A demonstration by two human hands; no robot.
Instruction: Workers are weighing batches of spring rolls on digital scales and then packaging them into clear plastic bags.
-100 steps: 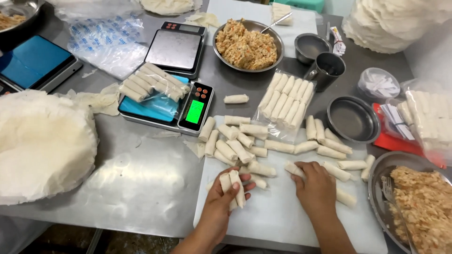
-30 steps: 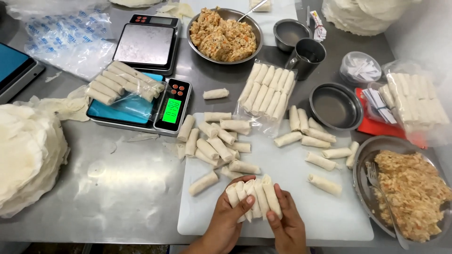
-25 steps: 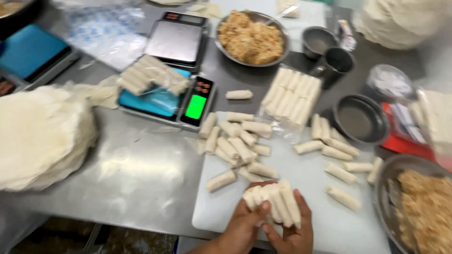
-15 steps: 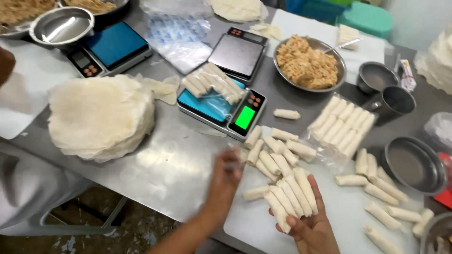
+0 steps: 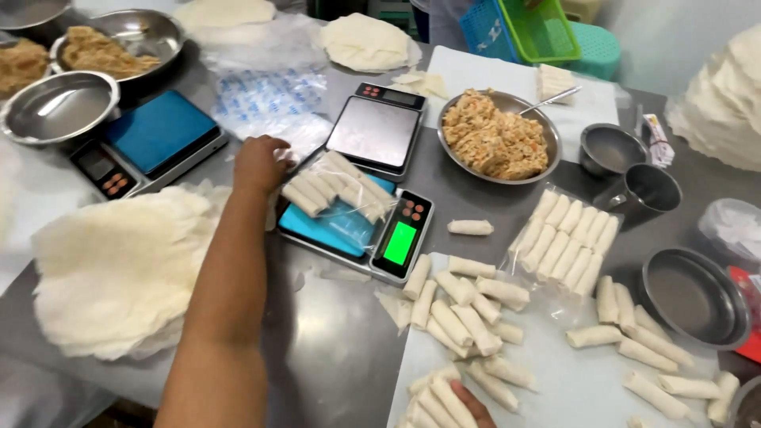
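My left hand (image 5: 258, 162) stretches far out to the left edge of a clear bag of spring rolls (image 5: 337, 190) lying on a blue-topped scale (image 5: 353, 226). Its fingers curl away from me beside a pile of empty plastic bags (image 5: 265, 107), so I cannot see whether they grip anything. At the bottom edge, my right hand (image 5: 473, 402) shows only part of itself and holds a row of several spring rolls (image 5: 432, 396) over the white cutting board (image 5: 579, 384). Loose rolls (image 5: 464, 313) lie heaped on the board just beyond.
A second packed bag of rolls (image 5: 567, 242) lies right of the scale. A bowl of filling (image 5: 495, 135) with a spoon, another scale (image 5: 376, 131), metal cups (image 5: 642, 190), a round pan (image 5: 694, 297) and wrapper stacks (image 5: 119, 265) surround the board. A third scale (image 5: 151, 143) and bowls (image 5: 59, 103) stand far left.
My left hand has left the rolls and reached out to the bagged rolls on the scale. The view swung left. My right hand still holds the row of rolls.
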